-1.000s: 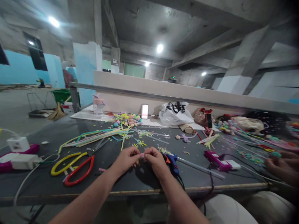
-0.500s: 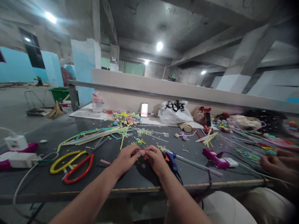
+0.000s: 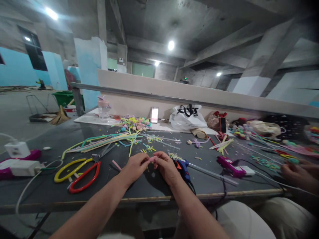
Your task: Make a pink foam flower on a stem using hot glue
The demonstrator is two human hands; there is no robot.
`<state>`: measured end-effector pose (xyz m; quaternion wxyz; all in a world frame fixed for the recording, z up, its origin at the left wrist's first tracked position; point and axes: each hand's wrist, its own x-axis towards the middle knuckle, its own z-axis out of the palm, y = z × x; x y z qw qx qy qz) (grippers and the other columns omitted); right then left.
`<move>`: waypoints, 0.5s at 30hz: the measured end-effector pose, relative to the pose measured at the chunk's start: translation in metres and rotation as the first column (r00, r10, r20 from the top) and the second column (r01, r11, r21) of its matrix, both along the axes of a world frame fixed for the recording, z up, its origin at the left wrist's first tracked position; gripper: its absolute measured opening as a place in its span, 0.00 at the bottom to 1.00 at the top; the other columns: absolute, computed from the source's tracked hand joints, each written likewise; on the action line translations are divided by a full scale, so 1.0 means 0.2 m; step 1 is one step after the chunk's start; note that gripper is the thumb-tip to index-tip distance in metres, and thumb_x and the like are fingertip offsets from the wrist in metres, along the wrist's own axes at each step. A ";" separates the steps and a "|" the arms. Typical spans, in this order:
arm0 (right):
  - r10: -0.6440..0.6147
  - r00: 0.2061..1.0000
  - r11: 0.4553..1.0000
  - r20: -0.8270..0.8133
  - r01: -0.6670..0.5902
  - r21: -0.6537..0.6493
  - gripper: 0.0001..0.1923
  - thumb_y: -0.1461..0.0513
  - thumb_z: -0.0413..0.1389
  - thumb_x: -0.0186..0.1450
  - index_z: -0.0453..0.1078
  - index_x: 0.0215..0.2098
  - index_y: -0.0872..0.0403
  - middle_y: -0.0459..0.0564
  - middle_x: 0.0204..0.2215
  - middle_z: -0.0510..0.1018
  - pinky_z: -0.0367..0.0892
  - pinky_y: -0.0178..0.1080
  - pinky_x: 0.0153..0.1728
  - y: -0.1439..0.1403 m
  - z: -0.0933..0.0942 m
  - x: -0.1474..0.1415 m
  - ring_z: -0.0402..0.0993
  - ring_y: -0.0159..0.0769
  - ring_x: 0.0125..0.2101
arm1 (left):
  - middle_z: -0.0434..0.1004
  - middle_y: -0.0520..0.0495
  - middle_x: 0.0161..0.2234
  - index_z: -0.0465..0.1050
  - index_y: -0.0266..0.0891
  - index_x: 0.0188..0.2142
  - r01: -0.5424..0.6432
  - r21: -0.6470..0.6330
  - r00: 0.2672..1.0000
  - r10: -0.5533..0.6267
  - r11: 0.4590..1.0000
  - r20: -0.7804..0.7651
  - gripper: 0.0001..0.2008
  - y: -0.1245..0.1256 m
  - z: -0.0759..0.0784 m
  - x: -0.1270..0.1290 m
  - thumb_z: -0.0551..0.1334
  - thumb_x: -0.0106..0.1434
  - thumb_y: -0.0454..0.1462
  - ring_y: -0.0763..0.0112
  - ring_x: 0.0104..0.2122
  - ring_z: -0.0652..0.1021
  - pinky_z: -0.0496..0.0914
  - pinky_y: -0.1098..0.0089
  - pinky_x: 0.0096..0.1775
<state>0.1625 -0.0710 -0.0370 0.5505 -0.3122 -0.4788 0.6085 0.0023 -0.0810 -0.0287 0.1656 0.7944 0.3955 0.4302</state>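
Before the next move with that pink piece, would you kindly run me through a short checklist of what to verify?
1. Pink piece pinched between left hand and right hand: ok.
2. Both hands over the table, not past its edge: ok.
3. Blue glue gun lying apart from the right hand: not ok, it sits right beside it.
4. Scissors out of the way, left of the hands: ok.
5. Co-worker's hand well away at far right: ok.
6. Glue gun hot or cold: cannot tell.

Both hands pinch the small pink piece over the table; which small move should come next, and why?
Probably keep rolling the pink piece between the fingers: the left hand and right hand both pinch it, and it looks only partly shaped. The blue glue gun lies beside the right hand.
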 end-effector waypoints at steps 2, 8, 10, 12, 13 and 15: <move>-0.005 1.000 1.000 0.004 0.005 -0.001 0.09 0.62 0.63 0.50 0.70 0.28 0.55 0.43 0.19 0.74 0.59 0.30 0.22 0.00 0.00 0.00 0.64 0.25 0.18 | 0.72 0.51 0.27 0.70 0.40 0.28 0.004 -0.002 1.000 -0.004 1.000 -0.011 0.11 0.00 0.00 0.00 0.53 0.62 0.40 0.72 0.29 0.71 0.62 0.73 0.32; -0.022 1.000 0.999 0.017 0.023 -0.038 0.07 0.63 0.63 0.48 0.69 0.23 0.56 0.42 0.16 0.73 0.58 0.30 0.20 0.02 -0.01 -0.01 0.64 0.25 0.16 | 0.72 0.51 0.26 0.70 0.40 0.26 -0.001 -0.014 0.999 0.000 1.000 -0.051 0.10 0.01 0.00 0.01 0.53 0.61 0.39 0.71 0.28 0.72 0.62 0.73 0.32; -0.024 1.000 0.998 0.020 0.025 -0.050 0.07 0.64 0.63 0.47 0.69 0.22 0.56 0.42 0.16 0.73 0.58 0.30 0.19 0.02 -0.01 -0.01 0.63 0.25 0.15 | 0.72 0.51 0.25 0.70 0.40 0.26 -0.007 -0.016 0.998 0.006 1.000 -0.060 0.10 0.01 -0.01 0.02 0.54 0.60 0.37 0.70 0.28 0.72 0.62 0.72 0.32; -0.031 0.999 0.998 0.018 0.032 -0.054 0.06 0.65 0.62 0.47 0.69 0.22 0.56 0.43 0.16 0.73 0.58 0.29 0.19 0.02 -0.01 -0.01 0.63 0.25 0.15 | 0.72 0.50 0.25 0.70 0.40 0.26 -0.004 -0.014 0.998 0.003 1.000 -0.064 0.10 0.01 -0.02 0.02 0.53 0.60 0.37 0.70 0.28 0.72 0.63 0.72 0.32; -0.039 0.999 0.998 0.014 0.039 -0.053 0.06 0.65 0.62 0.47 0.69 0.22 0.56 0.43 0.16 0.73 0.58 0.29 0.19 0.02 -0.01 -0.01 0.63 0.24 0.15 | 0.73 0.50 0.27 0.70 0.40 0.28 -0.001 -0.011 0.998 0.000 1.000 -0.063 0.09 0.01 -0.02 0.02 0.53 0.61 0.38 0.69 0.29 0.72 0.64 0.71 0.33; -0.062 0.998 0.997 0.001 0.062 -0.047 0.06 0.64 0.62 0.48 0.69 0.23 0.56 0.42 0.16 0.73 0.58 0.29 0.19 0.02 -0.01 0.00 0.62 0.24 0.15 | 0.74 0.48 0.32 0.70 0.41 0.35 0.004 -0.002 0.998 -0.004 1.000 -0.058 0.08 0.01 -0.04 0.01 0.54 0.60 0.38 0.67 0.33 0.73 0.65 0.70 0.36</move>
